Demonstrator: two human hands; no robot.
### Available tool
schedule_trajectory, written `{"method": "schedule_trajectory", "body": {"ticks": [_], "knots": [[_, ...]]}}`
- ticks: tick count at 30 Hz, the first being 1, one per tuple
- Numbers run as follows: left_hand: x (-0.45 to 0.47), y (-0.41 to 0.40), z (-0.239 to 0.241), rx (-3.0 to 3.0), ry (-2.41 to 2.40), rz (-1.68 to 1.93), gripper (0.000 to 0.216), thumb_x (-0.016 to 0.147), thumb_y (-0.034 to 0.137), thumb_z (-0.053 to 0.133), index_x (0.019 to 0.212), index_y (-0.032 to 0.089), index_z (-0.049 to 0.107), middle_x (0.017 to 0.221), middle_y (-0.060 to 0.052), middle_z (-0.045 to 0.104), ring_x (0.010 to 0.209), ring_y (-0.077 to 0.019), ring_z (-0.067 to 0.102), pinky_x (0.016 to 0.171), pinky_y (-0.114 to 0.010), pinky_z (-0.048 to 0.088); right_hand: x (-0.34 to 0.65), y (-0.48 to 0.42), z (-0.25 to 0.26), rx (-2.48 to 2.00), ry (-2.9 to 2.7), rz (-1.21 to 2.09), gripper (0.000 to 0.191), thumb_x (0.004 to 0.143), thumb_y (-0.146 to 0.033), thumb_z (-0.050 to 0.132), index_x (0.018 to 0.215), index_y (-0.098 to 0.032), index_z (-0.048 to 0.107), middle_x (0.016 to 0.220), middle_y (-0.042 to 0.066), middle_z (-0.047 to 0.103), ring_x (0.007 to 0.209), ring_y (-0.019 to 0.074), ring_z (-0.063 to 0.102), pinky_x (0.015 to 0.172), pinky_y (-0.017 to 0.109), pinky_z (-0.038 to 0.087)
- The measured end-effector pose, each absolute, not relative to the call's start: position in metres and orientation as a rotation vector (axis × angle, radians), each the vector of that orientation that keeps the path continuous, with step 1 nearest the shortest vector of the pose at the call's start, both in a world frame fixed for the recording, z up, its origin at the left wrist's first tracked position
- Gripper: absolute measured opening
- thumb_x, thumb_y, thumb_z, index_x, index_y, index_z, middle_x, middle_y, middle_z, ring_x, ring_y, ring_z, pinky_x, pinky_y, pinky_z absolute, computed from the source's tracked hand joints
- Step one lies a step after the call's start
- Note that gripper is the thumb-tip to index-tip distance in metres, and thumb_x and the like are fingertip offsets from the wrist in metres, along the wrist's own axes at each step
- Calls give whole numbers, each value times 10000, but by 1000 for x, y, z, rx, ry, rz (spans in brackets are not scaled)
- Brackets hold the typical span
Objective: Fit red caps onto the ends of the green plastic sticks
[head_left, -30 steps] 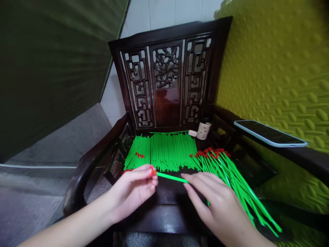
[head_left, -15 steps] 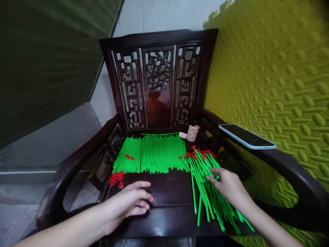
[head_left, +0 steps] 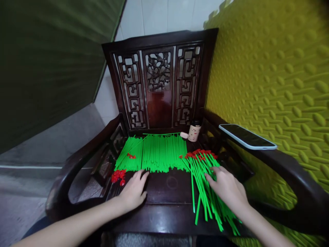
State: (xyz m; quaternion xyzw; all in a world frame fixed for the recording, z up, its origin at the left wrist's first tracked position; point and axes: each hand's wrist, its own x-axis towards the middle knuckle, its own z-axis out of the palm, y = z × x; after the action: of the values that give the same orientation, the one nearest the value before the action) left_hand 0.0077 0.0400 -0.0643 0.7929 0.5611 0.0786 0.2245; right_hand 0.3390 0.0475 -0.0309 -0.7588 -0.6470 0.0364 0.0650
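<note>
My left hand lies flat and open on the dark wooden chair seat, fingertips near the front edge of a neat row of plain green sticks and close to a small heap of red caps. My right hand rests with fingers spread on a slanting pile of green sticks with red tips at the seat's right side. Neither hand grips anything.
A carved chair back rises behind the sticks. A small bottle and a white cap stand at the back of the seat. A phone lies on the right armrest. A yellow-green padded wall is on the right.
A second ago both hands held one green stick with a red cap. That stick has gone onto the right pile. The left hand moved forward toward the plain sticks.
</note>
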Motion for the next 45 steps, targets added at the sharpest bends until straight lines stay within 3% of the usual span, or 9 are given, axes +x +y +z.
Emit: {"method": "schedule_trajectory", "body": {"ticks": [3, 5, 11, 17, 24, 29, 33, 36, 45], "knots": [[0, 57, -70, 2429, 1614, 108, 644, 758, 87, 473, 1385, 139, 330, 1502, -183, 210, 1395, -309, 133, 1107, -467, 202, 319, 40, -27, -2171, -2079, 137, 291, 887, -286, 412, 1029, -151, 628, 1078, 131, 639, 844, 286, 675, 624, 352, 484], [-2, 68, -73, 2454, 1629, 44, 652, 767, 59, 440, 1400, 145, 310, 1524, -168, 173, 1405, -305, 104, 1110, -466, 207, 305, 33, -27, -2046, -2184, 172, 263, 878, -250, 430, 1017, -162, 635, 1073, 110, 642, 854, 260, 676, 642, 333, 493], [-6, 88, -87, 2456, 1611, -90, 700, 733, -28, 403, 1398, 177, 336, 1461, -128, 359, 1332, -232, 343, 1065, -363, 324, 283, 20, -34, -1798, -2345, 349, 265, 847, -203, 460, 1043, -148, 630, 1131, 112, 616, 896, 248, 675, 704, 343, 518], [-7, 82, -91, 2462, 1629, -172, 629, 765, -38, 351, 1348, 190, 411, 1147, -134, 610, 1082, -217, 567, 933, -351, 428, 286, 23, -27, -1791, -2323, 435, 275, 849, -198, 451, 1051, -132, 625, 1142, 128, 604, 927, 258, 665, 760, 367, 516], [-2, 76, -94, 2407, 1769, -178, 549, 775, -22, 375, 1273, 190, 467, 1037, -111, 630, 999, -209, 582, 882, -324, 447, 281, 20, -23, -1690, -2400, 439, 239, 849, -186, 441, 1002, -155, 621, 1077, 101, 610, 864, 255, 677, 696, 371, 527], [1, 70, -91, 2378, 1902, -155, 407, 843, 53, 380, 1209, 181, 506, 1129, -131, 559, 1093, -237, 517, 902, -364, 442, 274, 17, -26, -1602, -2455, 464, 236, 836, -182, 451, 996, -162, 623, 1073, 97, 607, 868, 244, 674, 723, 368, 528], [4, 67, -92, 2342, 1942, -173, 240, 895, 189, 461, 1111, 144, 555, 1113, -105, 575, 1051, -232, 544, 869, -418, 465, 273, 17, -27, -1580, -2455, 489, 237, 829, -182, 454, 986, -165, 630, 1046, 90, 615, 873, 241, 673, 734, 360, 524], [7, 66, -96, 2311, 1941, -163, 251, 873, 285, 540, 1078, 144, 577, 1108, -76, 596, 1007, -218, 576, 848, -441, 483, 273, 17, -27, -1576, -2453, 519, 229, 826, -187, 457, 969, -177, 635, 1048, 82, 617, 876, 232, 672, 732, 343, 520], [23, 55, -105, 1957, 2094, 288, 180, 866, 247, 546, 980, 132, 625, 1054, -78, 631, 1015, -216, 581, 894, -446, 454, 273, 20, -41, -1535, -2453, 647, 216, 812, -181, 470, 940, -187, 644, 1046, 77, 618, 899, 218, 651, 783, 320, 489]]}}
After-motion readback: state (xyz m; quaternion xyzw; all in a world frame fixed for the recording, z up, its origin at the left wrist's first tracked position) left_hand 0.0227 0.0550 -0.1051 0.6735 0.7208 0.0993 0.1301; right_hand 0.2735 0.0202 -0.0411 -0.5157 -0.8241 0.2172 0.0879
